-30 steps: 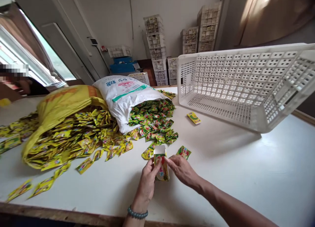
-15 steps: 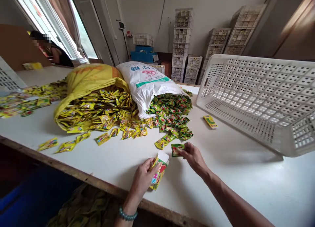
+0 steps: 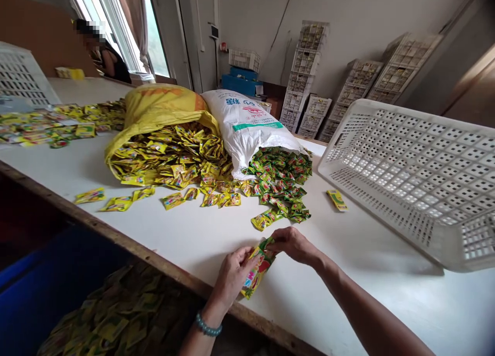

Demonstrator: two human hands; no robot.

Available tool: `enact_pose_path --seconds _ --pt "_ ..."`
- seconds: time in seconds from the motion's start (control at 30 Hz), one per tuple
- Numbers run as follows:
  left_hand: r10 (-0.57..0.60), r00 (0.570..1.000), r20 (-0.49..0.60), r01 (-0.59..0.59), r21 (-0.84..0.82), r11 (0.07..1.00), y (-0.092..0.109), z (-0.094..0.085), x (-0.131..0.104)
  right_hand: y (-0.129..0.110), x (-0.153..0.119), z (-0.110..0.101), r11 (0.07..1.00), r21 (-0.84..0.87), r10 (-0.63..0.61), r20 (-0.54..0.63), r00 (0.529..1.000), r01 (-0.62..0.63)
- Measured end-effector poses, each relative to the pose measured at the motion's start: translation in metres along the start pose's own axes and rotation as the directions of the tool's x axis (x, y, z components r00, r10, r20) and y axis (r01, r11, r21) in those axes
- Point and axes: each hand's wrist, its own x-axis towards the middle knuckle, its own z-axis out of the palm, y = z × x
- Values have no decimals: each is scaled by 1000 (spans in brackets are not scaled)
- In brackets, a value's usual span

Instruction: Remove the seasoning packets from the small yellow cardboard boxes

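Note:
My left hand (image 3: 233,273) is closed around a small yellow and green box (image 3: 257,276), tilted above the white table (image 3: 309,294). At the box's upper end, my right hand (image 3: 292,244) pinches a green packet (image 3: 266,243), partly hidden by the fingers and the box. Beyond my hands, green packets (image 3: 284,170) spill from a white sack (image 3: 247,119). To its left, yellow packets (image 3: 174,155) spill from a yellow sack (image 3: 162,101).
A large white crate (image 3: 410,160) lies tilted at the right, beside a flat yellow box (image 3: 337,200). Loose packets (image 3: 116,204) lie at the left. Below the table edge, a blue container (image 3: 50,278) stands near more packets. A person (image 3: 110,60) is at the far left.
My right hand has brought the green packet leftward to the upper end of the box, where the pale flap showed before. The camera view has tilted and shifted.

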Motion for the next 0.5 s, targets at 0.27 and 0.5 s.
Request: enact_pose_path --seconds 0.27,0.5 --pt "-70 993 -96 51 -187 981 -4 -1 6 -2 36 -17 882 -458 -204 -149 968 115" --pt "-102 985 -142 73 -198 978 0 -2 8 33 46 -29 460 -874 -366 -30 930 153"
